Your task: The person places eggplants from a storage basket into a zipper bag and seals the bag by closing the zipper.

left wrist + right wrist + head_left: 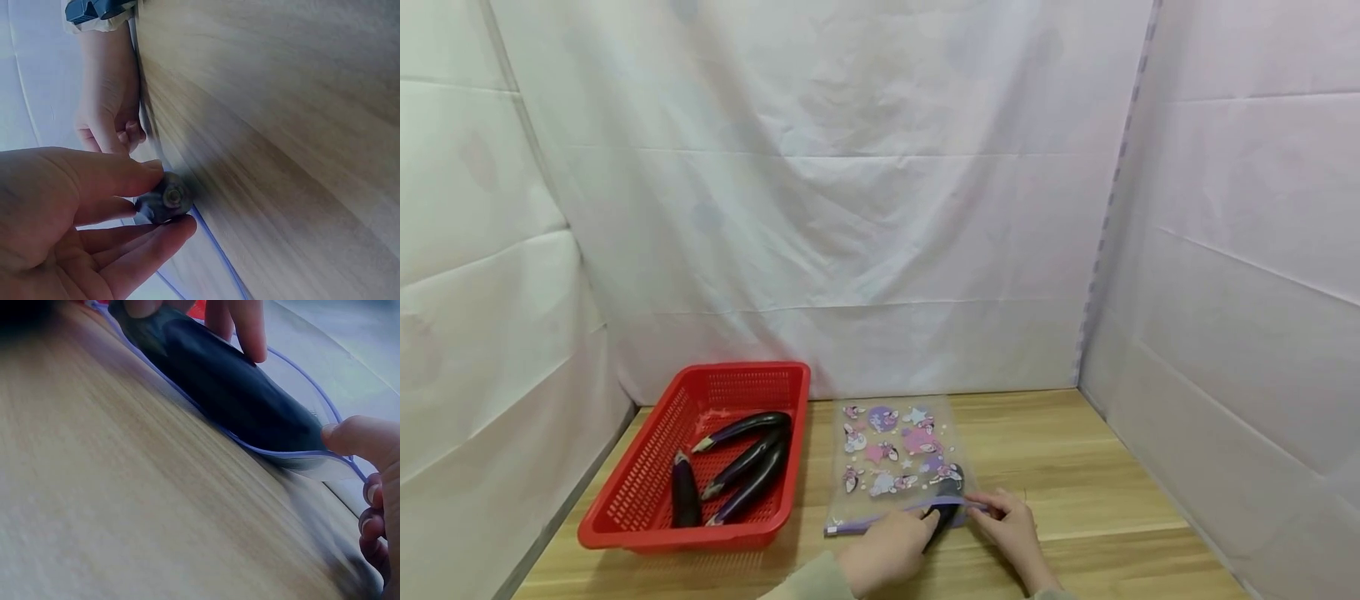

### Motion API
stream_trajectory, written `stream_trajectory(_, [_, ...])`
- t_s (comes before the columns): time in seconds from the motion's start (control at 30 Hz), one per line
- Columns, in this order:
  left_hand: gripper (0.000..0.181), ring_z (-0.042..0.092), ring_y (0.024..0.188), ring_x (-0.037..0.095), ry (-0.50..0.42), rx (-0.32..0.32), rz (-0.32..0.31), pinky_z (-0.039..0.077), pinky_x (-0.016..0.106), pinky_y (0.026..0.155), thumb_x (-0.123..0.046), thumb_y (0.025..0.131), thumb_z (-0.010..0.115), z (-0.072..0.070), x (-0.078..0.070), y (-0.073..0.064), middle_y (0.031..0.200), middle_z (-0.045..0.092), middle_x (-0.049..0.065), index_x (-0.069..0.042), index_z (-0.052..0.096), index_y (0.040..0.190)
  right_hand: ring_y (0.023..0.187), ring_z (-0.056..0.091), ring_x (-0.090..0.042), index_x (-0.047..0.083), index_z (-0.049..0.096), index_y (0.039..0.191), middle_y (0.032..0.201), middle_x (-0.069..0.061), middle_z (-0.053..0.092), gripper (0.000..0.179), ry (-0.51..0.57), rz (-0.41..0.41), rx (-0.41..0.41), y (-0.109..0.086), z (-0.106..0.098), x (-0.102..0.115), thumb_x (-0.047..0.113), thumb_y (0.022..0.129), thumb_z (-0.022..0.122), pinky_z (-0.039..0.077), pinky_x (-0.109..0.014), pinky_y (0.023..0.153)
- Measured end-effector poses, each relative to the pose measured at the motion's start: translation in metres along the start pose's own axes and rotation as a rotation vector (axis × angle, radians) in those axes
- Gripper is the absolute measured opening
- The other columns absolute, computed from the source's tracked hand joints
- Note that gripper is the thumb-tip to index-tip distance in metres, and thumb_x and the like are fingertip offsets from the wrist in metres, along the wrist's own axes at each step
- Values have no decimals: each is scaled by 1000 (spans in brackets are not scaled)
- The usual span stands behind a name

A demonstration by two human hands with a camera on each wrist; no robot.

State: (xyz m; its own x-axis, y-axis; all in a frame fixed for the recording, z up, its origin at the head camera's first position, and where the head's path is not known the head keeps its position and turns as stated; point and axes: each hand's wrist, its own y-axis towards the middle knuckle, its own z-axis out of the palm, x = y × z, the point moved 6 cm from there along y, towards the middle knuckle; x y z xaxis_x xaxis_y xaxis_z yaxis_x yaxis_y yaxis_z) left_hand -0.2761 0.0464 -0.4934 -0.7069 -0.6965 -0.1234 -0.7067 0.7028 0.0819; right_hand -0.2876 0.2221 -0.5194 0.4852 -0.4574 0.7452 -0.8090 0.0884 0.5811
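Observation:
A dark eggplant (231,387) lies partly inside a clear zip bag (895,454) printed with pink and purple cartoon figures. My left hand (887,546) pinches the eggplant's stem end between thumb and fingers, as the left wrist view shows with the round stem tip (172,197) facing the camera. At the bag's right corner my right hand (1009,529) grips the purple-edged opening, its thumb right by the eggplant. The bag's mouth gapes around the eggplant in the right wrist view. A white slider (831,531) sits at the left end of the purple zip.
To the left stands a red plastic basket (797,467) holding several eggplants (752,483). The wooden table (1075,467) extends right of the bag. White sheets (820,225) hang behind and at both sides.

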Motion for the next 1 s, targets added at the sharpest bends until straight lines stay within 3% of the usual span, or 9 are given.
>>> stream_trajectory(0.27, [43,60,110,16,-30,47,40,51,29,85,-14,94,59,4,-2,2,126,62,7,-15,56,137,52,38,-5,-3,75,82,58,3,44,18,-20,6,10,3,0,3,-11,67,79,34,-22,44])
stream_trajectory(0.4, [36,61,94,8,-25,5,96,51,23,75,-14,93,61,2,-7,1,112,65,2,-16,61,130,52,38,-5,-3,75,82,58,3,44,18,-26,9,3,1,3,-7,-10,67,80,34,-23,44])
stream_trajectory(0.5, [31,54,81,2,-14,-30,141,46,20,67,-13,92,63,0,-11,-1,97,63,-3,-17,65,122,52,38,-4,1,76,82,58,5,42,19,-42,22,-13,-2,5,-22,-9,66,81,34,-23,45])
stream_trajectory(0.6, [31,51,77,1,-2,-46,167,44,19,65,-12,89,65,-2,-13,-1,91,61,-5,-17,66,119,52,38,-4,5,77,82,58,7,41,20,-37,37,-19,-3,6,-34,-6,66,82,33,-23,45])
stream_trajectory(0.83, [49,56,91,5,29,-13,164,47,21,75,-16,83,72,2,-11,1,107,64,0,-15,61,131,52,38,-4,11,79,85,59,10,43,20,2,26,0,-2,5,-38,-1,69,82,32,-22,45])
stream_trajectory(1.0, [56,57,101,8,-8,21,135,48,23,81,-27,84,73,5,-10,3,119,62,3,-13,58,135,52,37,-4,11,79,84,59,10,41,19,-17,60,4,-3,5,-39,1,69,84,32,-23,45])
